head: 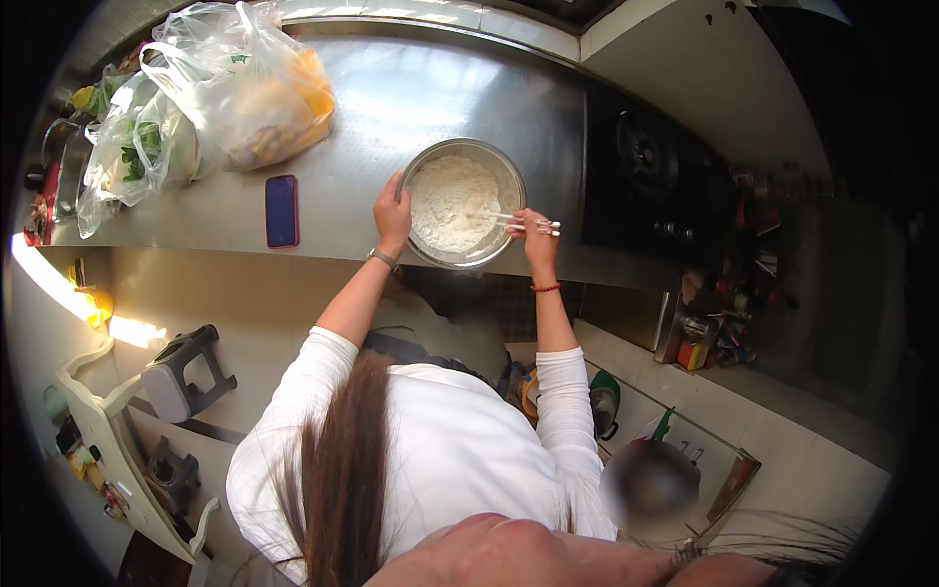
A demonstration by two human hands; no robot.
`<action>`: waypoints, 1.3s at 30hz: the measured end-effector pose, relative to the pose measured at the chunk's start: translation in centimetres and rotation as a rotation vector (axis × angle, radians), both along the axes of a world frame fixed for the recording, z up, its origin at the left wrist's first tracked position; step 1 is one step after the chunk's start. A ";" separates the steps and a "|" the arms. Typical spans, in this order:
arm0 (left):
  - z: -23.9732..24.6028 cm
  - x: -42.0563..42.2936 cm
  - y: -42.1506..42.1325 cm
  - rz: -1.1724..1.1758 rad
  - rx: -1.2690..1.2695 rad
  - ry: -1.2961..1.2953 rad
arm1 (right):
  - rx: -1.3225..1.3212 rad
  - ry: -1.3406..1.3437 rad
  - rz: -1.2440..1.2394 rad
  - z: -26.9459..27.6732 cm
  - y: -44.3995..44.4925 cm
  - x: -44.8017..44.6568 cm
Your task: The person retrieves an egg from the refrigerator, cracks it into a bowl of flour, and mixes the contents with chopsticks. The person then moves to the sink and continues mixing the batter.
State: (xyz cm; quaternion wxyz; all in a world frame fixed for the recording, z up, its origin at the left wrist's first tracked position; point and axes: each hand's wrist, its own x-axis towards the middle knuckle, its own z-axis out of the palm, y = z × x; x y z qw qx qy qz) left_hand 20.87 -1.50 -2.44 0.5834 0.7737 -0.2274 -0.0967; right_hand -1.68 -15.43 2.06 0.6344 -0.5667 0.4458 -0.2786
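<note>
A round metal bowl (516,170) holds white flour (453,199), lumpy in places, near the front edge of a stainless steel counter. My left hand (393,213) grips the bowl's left rim, its thumb over the edge. In my right hand (538,238) is a pair of chopsticks (506,220), held at the bowl's right rim with their tips reaching into the flour. The tips are partly hidden in the flour.
A phone (282,211) lies left of the bowl on the steel counter (359,95). Full plastic bags (249,110) stand farther left. To the right is a black gas stove (645,158). A plastic stool (187,374) stands on the floor at the lower left.
</note>
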 end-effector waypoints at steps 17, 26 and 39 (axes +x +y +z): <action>-0.1 0.1 1.0 0.016 -0.021 -0.038 | 0.059 0.069 0.076 0.1 0.2 3.5; 1.2 -0.7 0.7 -0.015 0.012 -0.015 | -0.098 -0.197 -0.134 1.0 0.1 7.0; 0.9 -1.2 1.0 -0.028 -0.061 0.027 | -0.268 0.067 -0.103 2.1 -0.6 1.2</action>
